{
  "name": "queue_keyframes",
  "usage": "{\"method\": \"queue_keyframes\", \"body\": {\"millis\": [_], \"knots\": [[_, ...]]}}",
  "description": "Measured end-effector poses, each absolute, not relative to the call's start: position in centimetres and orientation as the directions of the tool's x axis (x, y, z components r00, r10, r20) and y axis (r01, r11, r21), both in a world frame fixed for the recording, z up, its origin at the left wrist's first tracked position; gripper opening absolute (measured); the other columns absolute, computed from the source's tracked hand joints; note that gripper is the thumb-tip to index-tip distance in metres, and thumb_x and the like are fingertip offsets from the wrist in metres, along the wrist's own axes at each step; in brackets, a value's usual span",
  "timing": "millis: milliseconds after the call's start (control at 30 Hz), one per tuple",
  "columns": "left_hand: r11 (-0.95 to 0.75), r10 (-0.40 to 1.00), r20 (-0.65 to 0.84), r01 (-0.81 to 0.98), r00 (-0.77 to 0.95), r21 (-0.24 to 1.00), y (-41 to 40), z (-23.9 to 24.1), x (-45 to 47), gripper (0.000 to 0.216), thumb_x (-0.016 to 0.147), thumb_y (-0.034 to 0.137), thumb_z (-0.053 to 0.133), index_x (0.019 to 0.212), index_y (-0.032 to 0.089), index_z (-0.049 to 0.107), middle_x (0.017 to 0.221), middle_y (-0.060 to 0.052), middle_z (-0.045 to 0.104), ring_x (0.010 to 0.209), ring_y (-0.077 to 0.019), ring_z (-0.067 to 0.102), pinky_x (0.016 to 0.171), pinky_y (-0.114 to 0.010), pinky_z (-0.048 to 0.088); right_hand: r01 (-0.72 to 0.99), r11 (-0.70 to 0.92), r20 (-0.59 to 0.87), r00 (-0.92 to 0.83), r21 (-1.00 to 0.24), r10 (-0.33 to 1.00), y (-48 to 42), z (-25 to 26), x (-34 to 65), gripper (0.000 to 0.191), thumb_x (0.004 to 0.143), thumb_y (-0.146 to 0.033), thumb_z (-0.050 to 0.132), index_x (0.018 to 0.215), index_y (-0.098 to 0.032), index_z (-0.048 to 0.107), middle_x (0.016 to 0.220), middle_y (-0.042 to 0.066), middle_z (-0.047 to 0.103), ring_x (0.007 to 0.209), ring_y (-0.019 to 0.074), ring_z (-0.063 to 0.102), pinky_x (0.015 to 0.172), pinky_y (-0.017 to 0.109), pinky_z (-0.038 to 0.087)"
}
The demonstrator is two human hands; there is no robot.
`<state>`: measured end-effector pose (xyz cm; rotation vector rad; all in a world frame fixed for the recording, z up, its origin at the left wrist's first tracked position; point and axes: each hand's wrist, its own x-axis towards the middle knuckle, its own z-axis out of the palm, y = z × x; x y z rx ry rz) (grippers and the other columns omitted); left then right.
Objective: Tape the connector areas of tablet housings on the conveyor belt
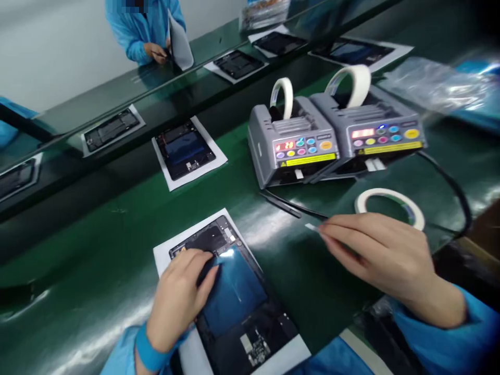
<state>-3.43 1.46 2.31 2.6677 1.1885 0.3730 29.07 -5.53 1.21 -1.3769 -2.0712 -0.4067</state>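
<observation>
In the head view my right hand point(375, 255) pinches a short white piece of tape point(310, 227) between thumb and fingertips, above the green bench. My left hand point(179, 297) lies on the upper part of an opened tablet point(238, 307), with its fingers bent and the thumb apart from them; the palm side is hidden. The tablet shows a blue, shiny battery area and small circuit boards, and lies on a white sheet point(300, 349). Two grey tape dispensers point(292, 146) stand side by side beyond my right hand, each with a white strip sticking out.
A white tape roll point(361, 200) lies behind my right hand. Near it are a black pen-like tool point(281, 204) and a cable point(453, 182). Another opened tablet point(183, 151) lies farther back. Plastic bags point(437, 86) lie at right. Across the bench a person point(146, 31) holds a sheet.
</observation>
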Motion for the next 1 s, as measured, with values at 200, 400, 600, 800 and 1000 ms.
{"method": "queue_keyframes", "body": {"millis": [200, 400, 600, 800, 1000], "knots": [[-0.668, 0.744, 0.143, 0.722, 0.653, 0.177, -0.2, 1.1, -9.5, 0.020, 0.091, 0.028, 0.053, 0.106, 0.018, 0.061, 0.109, -0.013, 0.062, 0.100, -0.0261, 0.059, 0.083, -0.040, 0.050, 0.737, 0.638, 0.434, -0.511, -0.223, 0.742, -3.1, 1.9, 22.2, 0.015, 0.092, -0.018, 0.050, 0.098, -0.015, 0.064, 0.089, 0.004, 0.066, 0.073, 0.0147, 0.062, 0.059, 0.026, 0.048], [-0.613, 0.789, 0.084, 0.775, 0.608, 0.154, -0.8, -1.0, -9.6, 0.032, 0.091, 0.031, 0.050, 0.117, 0.015, 0.058, 0.120, -0.017, 0.057, 0.108, -0.0319, 0.052, 0.084, -0.046, 0.047, 0.678, 0.719, 0.354, -0.642, -0.153, 0.680, 1.3, 0.8, 13.9, 0.017, 0.091, -0.017, 0.049, 0.100, -0.014, 0.063, 0.089, 0.005, 0.065, 0.071, 0.0162, 0.062, 0.053, 0.026, 0.045], [-0.561, 0.825, 0.071, 0.796, 0.561, 0.226, -1.3, -1.7, -9.6, 0.043, 0.089, 0.035, 0.050, 0.124, 0.010, 0.052, 0.129, -0.018, 0.051, 0.116, -0.0331, 0.047, 0.087, -0.044, 0.044, 0.704, 0.702, 0.403, -0.615, -0.107, 0.678, 4.0, -2.3, 8.7, 0.014, 0.092, -0.017, 0.051, 0.097, -0.014, 0.063, 0.093, 0.004, 0.067, 0.072, 0.0145, 0.063, 0.054, 0.026, 0.043], [-0.548, 0.833, 0.102, 0.788, 0.543, 0.280, -1.1, -2.1, -9.6, 0.043, 0.087, 0.034, 0.050, 0.122, 0.009, 0.053, 0.125, -0.017, 0.054, 0.114, -0.0321, 0.048, 0.086, -0.043, 0.044, 0.704, 0.701, 0.397, -0.615, -0.112, 0.681, 3.7, -2.8, 8.5, 0.011, 0.091, -0.016, 0.054, 0.099, -0.014, 0.062, 0.097, 0.005, 0.068, 0.077, 0.0158, 0.065, 0.063, 0.027, 0.048], [-0.553, 0.829, 0.095, 0.786, 0.551, 0.276, -1.0, -2.2, -9.6, 0.042, 0.088, 0.034, 0.048, 0.122, 0.008, 0.053, 0.125, -0.016, 0.053, 0.114, -0.0315, 0.047, 0.086, -0.042, 0.042, 0.694, 0.713, 0.422, -0.619, -0.100, 0.662, 3.8, -2.7, 8.6, 0.008, 0.089, -0.016, 0.058, 0.096, -0.015, 0.062, 0.092, 0.004, 0.069, 0.074, 0.0154, 0.066, 0.062, 0.027, 0.049]]}}
